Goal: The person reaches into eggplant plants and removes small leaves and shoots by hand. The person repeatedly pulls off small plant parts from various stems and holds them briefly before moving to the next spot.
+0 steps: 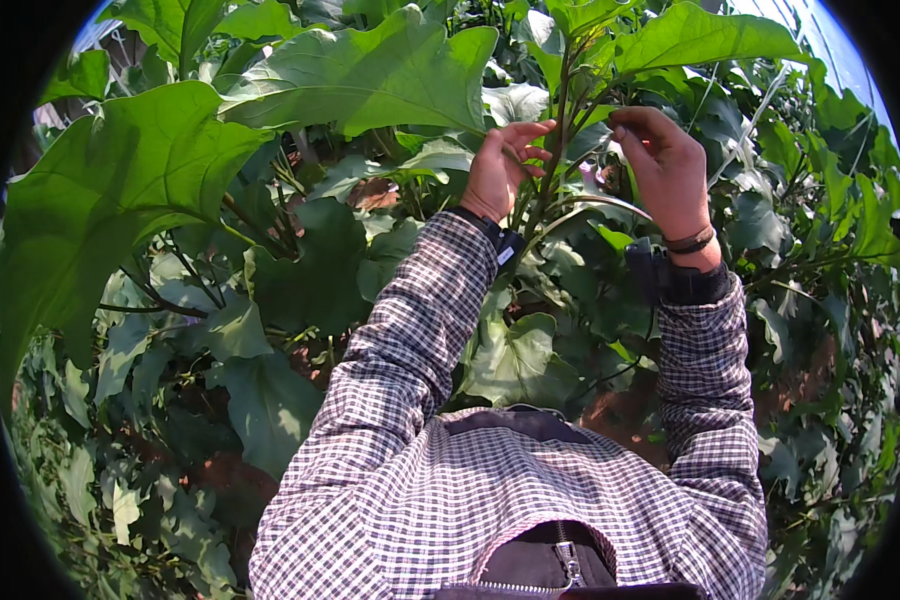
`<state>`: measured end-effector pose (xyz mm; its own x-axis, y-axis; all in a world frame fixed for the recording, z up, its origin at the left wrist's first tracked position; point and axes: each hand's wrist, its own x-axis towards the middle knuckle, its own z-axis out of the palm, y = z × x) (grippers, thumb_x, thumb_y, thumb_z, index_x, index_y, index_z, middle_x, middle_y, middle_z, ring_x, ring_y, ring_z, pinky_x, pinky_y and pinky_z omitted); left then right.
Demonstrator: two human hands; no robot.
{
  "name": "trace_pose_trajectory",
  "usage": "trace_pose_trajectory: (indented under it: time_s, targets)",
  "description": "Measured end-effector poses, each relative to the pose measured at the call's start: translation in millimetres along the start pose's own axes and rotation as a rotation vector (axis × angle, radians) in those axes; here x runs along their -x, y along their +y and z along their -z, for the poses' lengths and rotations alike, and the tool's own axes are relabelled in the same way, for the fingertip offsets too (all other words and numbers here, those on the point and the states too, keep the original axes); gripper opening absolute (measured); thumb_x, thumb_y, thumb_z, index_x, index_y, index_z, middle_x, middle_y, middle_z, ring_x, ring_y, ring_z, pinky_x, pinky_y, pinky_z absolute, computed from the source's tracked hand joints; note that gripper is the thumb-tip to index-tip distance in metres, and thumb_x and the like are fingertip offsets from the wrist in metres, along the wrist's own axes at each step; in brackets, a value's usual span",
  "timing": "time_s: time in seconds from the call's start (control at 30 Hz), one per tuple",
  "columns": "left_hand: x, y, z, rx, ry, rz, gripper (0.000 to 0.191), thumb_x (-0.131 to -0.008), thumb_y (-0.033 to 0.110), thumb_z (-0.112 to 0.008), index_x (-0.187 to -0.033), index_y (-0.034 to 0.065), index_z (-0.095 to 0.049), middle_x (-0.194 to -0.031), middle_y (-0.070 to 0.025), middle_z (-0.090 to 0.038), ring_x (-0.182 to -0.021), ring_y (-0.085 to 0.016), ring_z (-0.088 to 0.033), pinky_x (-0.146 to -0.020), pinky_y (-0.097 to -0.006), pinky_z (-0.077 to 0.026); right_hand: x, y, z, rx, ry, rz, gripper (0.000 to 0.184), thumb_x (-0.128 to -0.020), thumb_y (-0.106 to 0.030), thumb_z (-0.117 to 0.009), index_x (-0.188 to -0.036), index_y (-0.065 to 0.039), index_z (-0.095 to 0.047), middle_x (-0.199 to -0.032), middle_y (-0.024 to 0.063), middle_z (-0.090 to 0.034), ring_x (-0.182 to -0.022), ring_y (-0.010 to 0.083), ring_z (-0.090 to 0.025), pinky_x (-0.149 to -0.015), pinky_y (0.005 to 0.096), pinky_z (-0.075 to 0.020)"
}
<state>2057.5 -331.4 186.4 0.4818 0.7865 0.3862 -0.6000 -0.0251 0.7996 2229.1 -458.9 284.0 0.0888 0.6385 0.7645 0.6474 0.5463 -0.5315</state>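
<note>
A tall, leafy plant that looks like an eggplant stands before me, its dark upright stem [562,97] rising between my hands. My left hand [501,169] is at the left side of this stem, fingers bent and somewhat spread; whether they touch or hold it cannot be told. To the right of the stem, my right hand [664,169] has its thumb and index fingertip close together by thin side shoots; anything pinched there is too small to make out. A pale curved leaf stalk [600,199] runs below the hands.
Broad green leaves [375,75] spread at the upper left, one large leaf [112,187] nearest the camera. Thin pale strings [750,124] hang at the upper right. Reddish soil [622,412] shows between lower leaves. Dense foliage surrounds both arms.
</note>
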Motion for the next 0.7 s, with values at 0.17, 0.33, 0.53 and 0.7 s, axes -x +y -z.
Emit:
trace_pose_trajectory:
  time_s: [0.17,0.33,0.53,0.7]
  targets:
    - [-1,1,3,-0.034,-0.063,-0.011,0.061,-0.1,0.045,-0.02,-0.117,0.0056,-0.063,-0.127,-0.0089,-0.061,-0.087,-0.017,-0.056,-0.073,-0.0319,-0.046,-46,-29,4,0.199,0.172,0.28,0.021,-0.082,-0.004,-0.071,-0.102,-0.006,-0.069,-0.087,0.004,-0.071,-0.072,0.0137,-0.068,-0.067,0.0244,-0.054]
    - [-2,5,5,-0.044,-0.07,0.042,0.061,-0.101,0.045,-0.019,-0.116,0.0058,-0.064,-0.123,-0.0068,-0.063,-0.087,-0.017,-0.055,-0.071,-0.0327,-0.045,-88,-48,3,0.837,-0.303,0.523,0.038,-0.08,-0.011,-0.065,-0.118,-0.009,-0.063,-0.131,0.0087,-0.054,-0.116,0.0281,-0.055,-0.095,0.0381,-0.047]
    - [2,11,13,0.011,-0.099,0.059,0.051,-0.096,0.042,-0.032,-0.105,0.0052,-0.067,-0.127,-0.0114,-0.061,-0.083,-0.014,-0.053,-0.071,-0.031,-0.046,-101,-55,-18,0.743,-0.396,0.707,0.028,-0.07,-0.009,-0.069,-0.098,-0.011,-0.071,-0.131,0.0112,-0.054,-0.129,0.0346,-0.043,-0.107,0.0486,-0.0366]
    - [0,13,19,-0.032,-0.175,0.028,0.053,-0.097,0.045,-0.031,-0.103,0.0056,-0.067,-0.13,-0.0128,-0.059,-0.081,-0.013,-0.051,-0.07,-0.0315,-0.045,-113,-64,-28,1.069,-0.587,0.698,0.018,-0.073,-0.018,-0.068,-0.089,-0.011,-0.072,-0.124,0.0074,-0.058,-0.13,0.0314,-0.041,-0.108,0.0487,-0.0317]
